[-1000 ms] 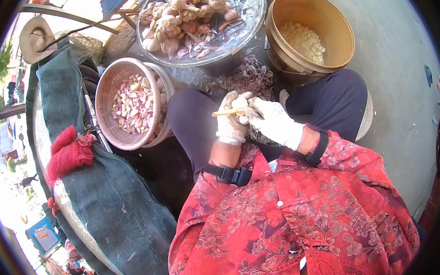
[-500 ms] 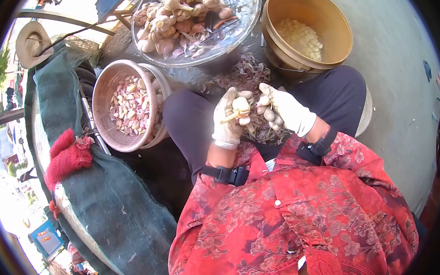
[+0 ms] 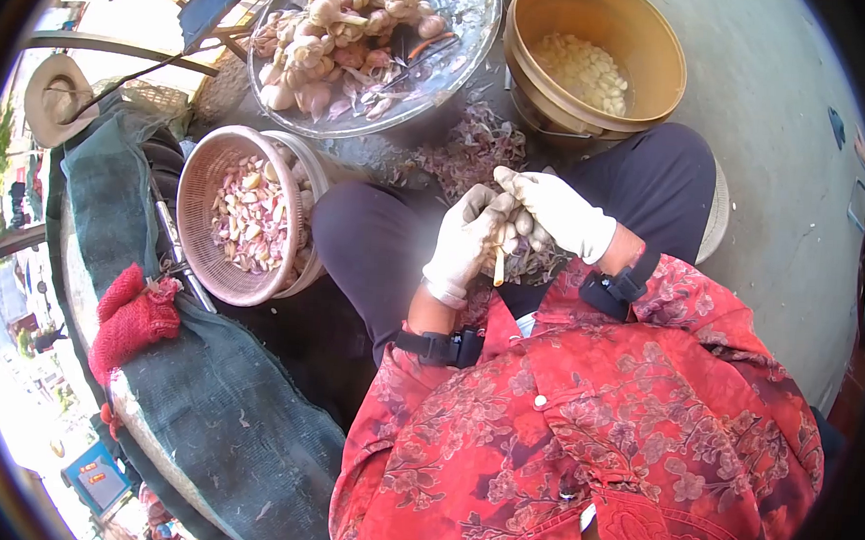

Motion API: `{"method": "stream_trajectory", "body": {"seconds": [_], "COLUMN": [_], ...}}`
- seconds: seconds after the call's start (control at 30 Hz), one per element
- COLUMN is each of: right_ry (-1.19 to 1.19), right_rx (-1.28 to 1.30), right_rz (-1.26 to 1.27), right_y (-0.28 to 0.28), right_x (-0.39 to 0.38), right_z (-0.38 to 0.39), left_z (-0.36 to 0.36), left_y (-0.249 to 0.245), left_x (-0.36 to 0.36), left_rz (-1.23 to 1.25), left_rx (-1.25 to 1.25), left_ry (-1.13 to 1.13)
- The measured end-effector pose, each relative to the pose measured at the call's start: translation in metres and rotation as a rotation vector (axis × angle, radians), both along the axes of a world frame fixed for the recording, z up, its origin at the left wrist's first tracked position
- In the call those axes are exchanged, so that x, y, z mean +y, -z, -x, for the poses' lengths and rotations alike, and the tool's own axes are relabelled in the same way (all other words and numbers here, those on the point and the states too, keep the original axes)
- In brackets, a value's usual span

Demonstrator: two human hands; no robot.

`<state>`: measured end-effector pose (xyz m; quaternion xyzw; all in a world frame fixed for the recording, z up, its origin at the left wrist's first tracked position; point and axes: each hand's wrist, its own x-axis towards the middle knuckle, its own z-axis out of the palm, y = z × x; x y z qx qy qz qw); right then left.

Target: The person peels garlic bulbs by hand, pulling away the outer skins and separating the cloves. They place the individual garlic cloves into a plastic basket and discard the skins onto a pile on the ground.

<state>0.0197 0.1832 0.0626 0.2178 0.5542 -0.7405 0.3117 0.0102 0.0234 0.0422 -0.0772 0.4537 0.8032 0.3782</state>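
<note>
White gloves (image 3: 563, 213), red floral shirt (image 3: 591, 425), tan bucket (image 3: 659, 57), pink-purple cloves in the basket (image 3: 201, 209), red mesh bag (image 3: 132, 318).

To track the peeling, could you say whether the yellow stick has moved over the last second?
Yes. The yellow stick pointed sideways toward the pink basket; now it points downward, away from the basket.

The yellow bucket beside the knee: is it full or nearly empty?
Nearly empty. The yellow bucket stands upright, and only a low heap of peeled white cloves lies on its bottom; the inner wall above them is bare.
</note>
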Motion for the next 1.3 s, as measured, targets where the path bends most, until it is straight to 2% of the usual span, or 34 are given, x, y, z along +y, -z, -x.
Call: {"method": "stream_trajectory", "body": {"seconds": [0.2, 0.27, 0.3, 0.33, 0.37, 0.43, 0.47, 0.53, 0.57, 0.63, 0.77, 0.83, 0.9, 0.97, 1.0, 1.07, 1.13, 1.17, 1.23, 1.27, 1.3], "right_ry": [-0.13, -0.13, -0.144, -0.157, -0.159, -0.286, -0.287, -0.134, -0.133, -0.086, 0.001, -0.049, -0.036, -0.023, -0.025, 0.008, 0.06, 0.155, 0.285, 0.276, 0.319], "right_rx": [0.185, 0.235, 0.479, 0.723, 0.723, 0.311, 0.311, 0.174, 0.174, 0.253, 0.268, 0.405, 0.418, 0.431, 0.448, 0.463, 0.503, 0.55, 0.623, 1.088, 1.079], "right_rz": [-0.06, -0.106, -0.234, -0.36, -0.358, -0.326, -0.325, -0.1, -0.101, 0.041, 0.042, -0.01, -0.022, -0.034, -0.046, -0.054, -0.083, -0.171, -0.873, -1.448, -1.582], "right_y": [0.017, 0.033, 0.039, 0.043, 0.045, 0.021, 0.019, 0.017, 0.019, 0.022, 0.007, 0.006, 0.003, 0.001, 0.0, -0.003, -0.005, -0.01, -0.037, -0.019, -0.024], "right_x": [0.004, 0.004, 0.001, 0.0, 0.002, 0.002, 0.003, 0.003, 0.004, 0.007, 0.006, 0.01, 0.011, 0.013, 0.015, 0.021, 0.038, 0.046, 0.064, 0.087, 0.09], "right_z": [-0.003, -0.007, -0.007, -0.008, -0.01, -0.007, -0.006, -0.004, -0.004, -0.003, -0.001, -0.002, -0.004, -0.004, -0.004, -0.001, 0.01, 0.018, 0.033, 0.046, 0.05], "left_z": [0.005, 0.004, 0.004, 0.004, 0.003, 0.002, 0.001, 0.004, 0.005, 0.004, 0.006, 0.009, 0.009, 0.006, 0.009, 0.013, 0.013, 0.013, 0.014, 0.014, 0.014], "left_y": [0.028, 0.041, 0.04, 0.04, 0.04, 0.034, 0.033, 0.033, 0.033, 0.039, 0.052, 0.048, 0.051, 0.066, 0.062, 0.052, 0.042, 0.038, 0.033, 0.032, 0.03], "left_x": [-0.015, -0.017, -0.017, -0.018, -0.019, -0.017, -0.016, -0.018, -0.018, -0.019, -0.024, -0.018, -0.02, -0.021, -0.02, -0.022, -0.018, -0.016, -0.016, -0.015, -0.014], "left_rz": [-0.12, -0.251, -0.251, -0.119, 0.015, -0.016, -0.046, 0.026, 0.096, 0.055, -0.02, -0.058, -0.045, 0.131, 0.13, -0.156, -0.131, -0.11, -0.102, -0.095, -0.095], "left_rx": [-0.085, -0.066, -0.066, 0.02, 0.106, 0.086, 0.067, 0.048, 0.028, 0.034, 0.002, -0.098, -0.088, 0.228, 0.229, -0.233, -0.228, -0.224, -0.211, -0.199, -0.199], "left_ry": [0.045, 0.051, 0.05, 0.032, 0.014, -0.026, -0.064, -0.093, -0.119, -0.128, -0.237, -0.405, -0.384, -0.272, -0.269, -0.315, -0.335, -0.353, -0.362, -0.367, -0.367]}}
